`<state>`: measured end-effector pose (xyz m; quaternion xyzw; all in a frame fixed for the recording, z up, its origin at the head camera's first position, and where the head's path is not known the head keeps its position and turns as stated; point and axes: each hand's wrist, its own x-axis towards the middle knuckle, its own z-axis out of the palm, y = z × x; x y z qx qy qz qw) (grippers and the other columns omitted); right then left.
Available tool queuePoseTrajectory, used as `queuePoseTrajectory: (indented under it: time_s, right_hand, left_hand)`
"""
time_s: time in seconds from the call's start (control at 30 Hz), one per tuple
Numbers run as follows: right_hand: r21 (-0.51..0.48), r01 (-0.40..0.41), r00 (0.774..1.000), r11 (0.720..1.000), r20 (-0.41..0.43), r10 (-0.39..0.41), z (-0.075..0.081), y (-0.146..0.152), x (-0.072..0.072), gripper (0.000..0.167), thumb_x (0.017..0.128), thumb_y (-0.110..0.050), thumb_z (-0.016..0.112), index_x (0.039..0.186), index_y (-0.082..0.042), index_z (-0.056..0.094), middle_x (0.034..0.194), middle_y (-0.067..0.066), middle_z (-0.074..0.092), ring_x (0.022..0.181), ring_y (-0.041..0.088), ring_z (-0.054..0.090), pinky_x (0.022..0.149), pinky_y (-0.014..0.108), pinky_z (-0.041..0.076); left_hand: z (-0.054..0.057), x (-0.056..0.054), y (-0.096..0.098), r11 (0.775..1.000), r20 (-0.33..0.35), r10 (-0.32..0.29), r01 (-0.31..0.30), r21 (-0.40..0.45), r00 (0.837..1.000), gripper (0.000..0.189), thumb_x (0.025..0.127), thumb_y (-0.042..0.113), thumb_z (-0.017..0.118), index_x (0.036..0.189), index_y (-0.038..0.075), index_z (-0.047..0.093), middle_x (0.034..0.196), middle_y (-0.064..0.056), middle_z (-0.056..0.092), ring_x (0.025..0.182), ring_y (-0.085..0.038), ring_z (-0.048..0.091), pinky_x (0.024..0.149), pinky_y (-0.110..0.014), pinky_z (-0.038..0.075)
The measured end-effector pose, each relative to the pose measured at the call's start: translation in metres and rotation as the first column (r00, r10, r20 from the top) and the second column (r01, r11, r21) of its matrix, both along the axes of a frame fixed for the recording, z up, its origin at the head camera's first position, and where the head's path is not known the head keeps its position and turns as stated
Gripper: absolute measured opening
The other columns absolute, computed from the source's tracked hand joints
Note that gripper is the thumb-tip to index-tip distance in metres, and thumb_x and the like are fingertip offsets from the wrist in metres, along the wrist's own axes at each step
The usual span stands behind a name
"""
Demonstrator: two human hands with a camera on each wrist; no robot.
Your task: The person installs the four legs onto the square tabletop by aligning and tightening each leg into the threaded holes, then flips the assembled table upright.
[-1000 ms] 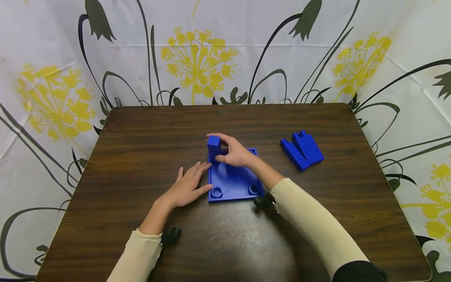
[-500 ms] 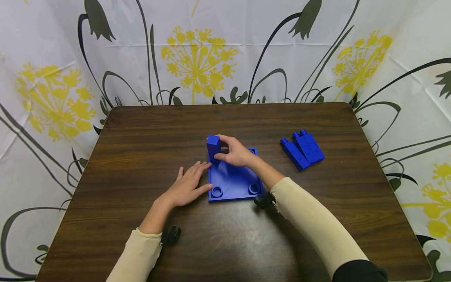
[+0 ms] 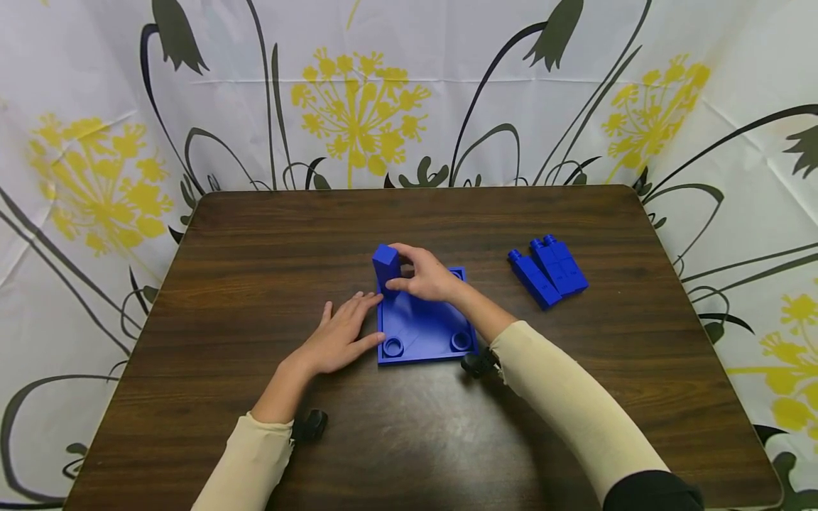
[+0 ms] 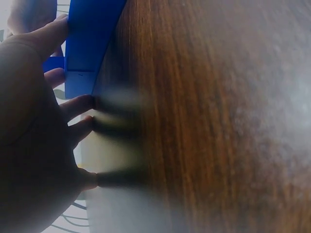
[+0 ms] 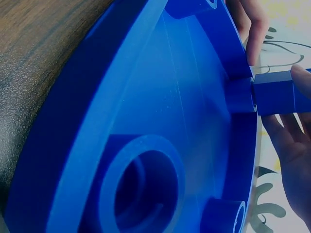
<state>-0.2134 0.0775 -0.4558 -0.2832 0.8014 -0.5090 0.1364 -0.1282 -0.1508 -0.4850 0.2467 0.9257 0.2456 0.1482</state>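
A square blue tabletop (image 3: pixel 427 323) lies underside up, with a raised rim and a round socket at each corner. At its far left corner a blue table leg (image 3: pixel 386 264) stands upright, leaning a little left. My right hand (image 3: pixel 429 275) grips this leg between thumb and fingers. In the right wrist view, the leg (image 5: pixel 274 94) meets the mouth of the corner socket (image 5: pixel 241 95). Spread fingers of my left hand (image 3: pixel 335 336) rest along the tabletop's left edge, the thumb at its rim. The left wrist view shows those fingertips against the tabletop's side (image 4: pixel 90 39) and the table.
Several more blue legs (image 3: pixel 548 273) with round pegs lie together on the brown wooden table (image 3: pixel 287 234), right of the tabletop. A flowered cloth (image 3: pixel 486 85) hangs behind the table's far edge.
The leg in my right hand has turned and leaned slightly left at its top. My left hand keeps its place on the tabletop's edge.
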Motion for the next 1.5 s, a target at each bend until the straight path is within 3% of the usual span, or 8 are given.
queuePoseTrajectory:
  time_s: [0.57, 0.9, 1.23, 1.5]
  right_hand:
    - [0.015, 0.052, 0.997, 0.999, -0.063, -0.051, 0.000, -0.002, 0.000, 0.057, 0.082, -0.010, 0.081, 0.132, -0.002, 0.055, 0.118, 0.011, 0.063, 0.111, 0.024, 0.059, 0.088, 0.027, 0.051]
    - [0.009, 0.125, 0.987, 0.992, -0.106, -0.123, -0.005, -0.004, 0.001, 0.055, 0.078, -0.017, 0.085, 0.125, -0.003, 0.059, 0.114, 0.009, 0.065, 0.109, 0.023, 0.061, 0.086, 0.026, 0.052]
    - [0.016, 0.167, 0.971, 0.986, -0.178, -0.162, -0.009, -0.005, 0.001, 0.044, 0.075, -0.022, 0.087, 0.111, -0.006, 0.065, 0.103, 0.004, 0.066, 0.103, 0.020, 0.065, 0.088, 0.035, 0.050]
    - [0.013, 0.190, 0.969, 0.982, -0.161, -0.185, -0.010, -0.008, 0.001, 0.038, 0.076, -0.022, 0.087, 0.106, -0.009, 0.067, 0.100, 0.002, 0.066, 0.100, 0.019, 0.065, 0.089, 0.037, 0.050]
  left_hand:
    - [0.002, 0.000, 0.000, 1.000, 0.003, 0.001, -0.001, 0.000, 1.000, 0.069, 0.099, 0.052, 0.050, 0.156, 0.023, 0.023, 0.160, -0.010, 0.025, 0.149, -0.030, 0.012, 0.107, -0.071, -0.002]
    - [0.002, 0.001, 0.001, 1.000, 0.000, 0.004, -0.004, -0.001, 1.000, 0.070, 0.099, 0.051, 0.052, 0.156, 0.022, 0.024, 0.160, -0.010, 0.025, 0.148, -0.031, 0.012, 0.106, -0.072, -0.001]
    - [0.000, 0.001, 0.001, 1.000, -0.005, 0.001, -0.001, -0.005, 1.000, 0.069, 0.099, 0.051, 0.050, 0.156, 0.022, 0.024, 0.160, -0.009, 0.025, 0.149, -0.030, 0.012, 0.107, -0.071, -0.001]
    - [0.000, 0.000, 0.001, 1.000, 0.001, 0.000, 0.000, -0.006, 1.000, 0.069, 0.099, 0.051, 0.051, 0.156, 0.022, 0.024, 0.160, -0.010, 0.025, 0.149, -0.030, 0.011, 0.107, -0.071, -0.002]
